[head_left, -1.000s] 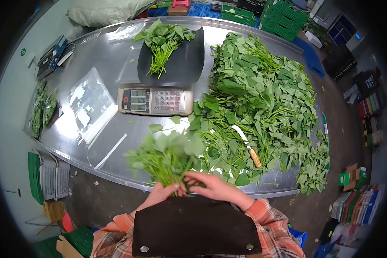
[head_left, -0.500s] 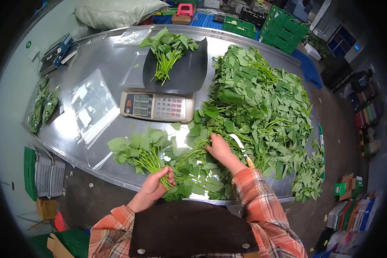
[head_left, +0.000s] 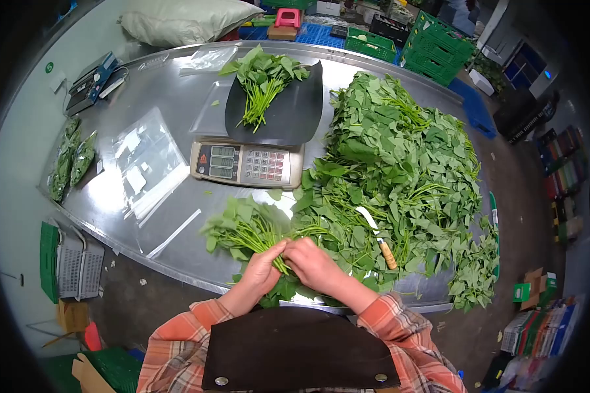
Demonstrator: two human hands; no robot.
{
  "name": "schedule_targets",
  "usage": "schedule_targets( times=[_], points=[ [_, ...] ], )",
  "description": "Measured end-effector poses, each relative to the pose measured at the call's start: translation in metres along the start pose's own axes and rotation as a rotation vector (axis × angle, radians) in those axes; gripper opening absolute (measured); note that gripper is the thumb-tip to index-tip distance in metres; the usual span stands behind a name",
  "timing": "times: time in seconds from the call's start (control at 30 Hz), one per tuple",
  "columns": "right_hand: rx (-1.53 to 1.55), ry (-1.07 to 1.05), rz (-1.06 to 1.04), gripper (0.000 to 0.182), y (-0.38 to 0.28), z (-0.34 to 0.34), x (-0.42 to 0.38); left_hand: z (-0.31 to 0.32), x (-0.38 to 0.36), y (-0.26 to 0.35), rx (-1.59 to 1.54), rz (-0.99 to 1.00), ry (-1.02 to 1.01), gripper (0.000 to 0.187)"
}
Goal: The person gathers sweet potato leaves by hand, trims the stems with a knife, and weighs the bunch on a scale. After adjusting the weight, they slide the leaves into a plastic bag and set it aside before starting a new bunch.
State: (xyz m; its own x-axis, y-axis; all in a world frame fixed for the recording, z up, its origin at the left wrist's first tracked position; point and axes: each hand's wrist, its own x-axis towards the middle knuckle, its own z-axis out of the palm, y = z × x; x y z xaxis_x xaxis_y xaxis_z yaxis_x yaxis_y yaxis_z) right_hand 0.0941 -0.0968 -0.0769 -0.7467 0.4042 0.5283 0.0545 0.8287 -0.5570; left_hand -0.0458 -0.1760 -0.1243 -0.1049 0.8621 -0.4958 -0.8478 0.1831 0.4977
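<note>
My left hand [head_left: 262,270] is closed round the stems of a bunch of leafy greens [head_left: 246,226], its leaves pointing away to the upper left. My right hand [head_left: 311,263] meets it at the stems, fingers pinched on leafy stems partly hidden beneath them. A large heap of the same greens [head_left: 400,144] covers the right of the metal table. On the heap's near side lies a knife with a curved white blade and a wooden handle [head_left: 387,254]. Another bunch of greens [head_left: 263,85] rests on the black pan [head_left: 301,111] of a digital scale [head_left: 246,162].
Clear plastic bags [head_left: 152,164] lie on the metal table [head_left: 177,226] left of the scale. Packed greens [head_left: 72,160] and a second device [head_left: 92,82] stand along the left edge. Green crates [head_left: 436,49] and a big white sack [head_left: 183,23] are beyond the far edge.
My right hand has left the heap and come across to the left hand. The held bunch has shifted slightly right. The view has moved a little.
</note>
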Motion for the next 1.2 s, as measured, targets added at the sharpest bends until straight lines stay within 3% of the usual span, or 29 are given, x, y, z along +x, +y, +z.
schedule_targets(
  times=[0.03,0.1,0.13,0.23,0.3,0.37,0.4,0.47,0.6,0.67,0.77,0.83,0.87,0.9,0.93,1.03,1.07,1.17,1.2],
  points=[
    [0.083,0.028,0.054,0.025,-0.002,-0.002,-0.002,-0.007,0.001,0.0,0.042,-0.011,0.056,0.028],
    [0.184,0.113,0.525,0.028,-0.001,-0.014,-0.013,-0.015,-0.006,0.008,0.076,-0.058,-0.049,0.025],
    [0.279,-0.011,0.715,0.026,0.002,-0.02,-0.013,-0.016,-0.01,0.008,0.093,-0.071,-0.077,0.026],
    [0.5,-0.447,0.857,0.027,0.011,-0.004,-0.017,-0.008,-0.018,0.007,0.211,-0.039,-0.061,0.026],
    [0.488,-0.141,0.731,0.017,0.005,0.02,-0.029,-0.006,-0.018,0.004,0.312,0.05,0.041,0.025],
    [0.488,0.217,0.59,0.011,-0.007,0.032,-0.028,-0.005,-0.019,0.002,0.169,0.063,0.064,0.023],
    [0.292,0.227,0.414,0.01,-0.013,0.03,-0.024,-0.008,-0.018,-0.002,0.049,0.027,0.083,0.023],
    [0.252,0.197,0.351,0.012,-0.02,0.03,-0.023,-0.01,-0.02,0.0,-0.09,-0.015,0.026,0.023],
    [0.322,0.128,0.231,0.019,-0.029,0.026,-0.029,-0.037,-0.015,0.004,-0.045,-0.21,0.038,0.025],
    [0.325,0.077,0.114,0.024,-0.04,0.013,-0.025,-0.075,0.004,0.013,-0.052,-0.05,0.116,0.024],
    [0.229,-0.375,0.287,0.033,-0.04,-0.008,-0.009,-0.074,0.001,0.045,0.011,0.108,0.142,0.022],
    [-0.045,-0.383,0.649,0.035,0.011,-0.006,-0.016,-0.069,-0.012,0.06,0.059,0.133,0.123,0.02],
    [-0.271,-0.254,0.655,0.034,0.046,0.002,-0.031,-0.067,-0.013,0.063,0.071,0.126,0.102,0.019],
    [-0.4,-0.275,0.801,0.034,0.066,0.004,-0.035,-0.064,-0.014,0.066,0.084,0.118,0.079,0.018],
    [-0.464,-0.351,0.802,0.029,0.081,0.004,-0.042,-0.062,-0.016,0.067,0.096,0.112,0.053,0.017],
    [-0.439,-0.422,0.724,0.016,0.093,-0.003,-0.045,-0.048,-0.024,0.068,0.074,0.09,-0.026,0.016],
    [-0.376,-0.314,0.698,0.017,0.086,-0.011,-0.039,-0.05,-0.025,0.069,0.07,0.077,-0.077,0.016],
    [0.175,-0.247,0.883,0.021,0.076,-0.051,-0.015,-0.047,-0.026,0.065,-0.071,0.088,-0.105,0.016],
    [0.252,-0.044,0.936,0.022,0.081,-0.052,-0.015,-0.044,-0.027,0.064,-0.066,0.098,-0.09,0.016]
  ],
)
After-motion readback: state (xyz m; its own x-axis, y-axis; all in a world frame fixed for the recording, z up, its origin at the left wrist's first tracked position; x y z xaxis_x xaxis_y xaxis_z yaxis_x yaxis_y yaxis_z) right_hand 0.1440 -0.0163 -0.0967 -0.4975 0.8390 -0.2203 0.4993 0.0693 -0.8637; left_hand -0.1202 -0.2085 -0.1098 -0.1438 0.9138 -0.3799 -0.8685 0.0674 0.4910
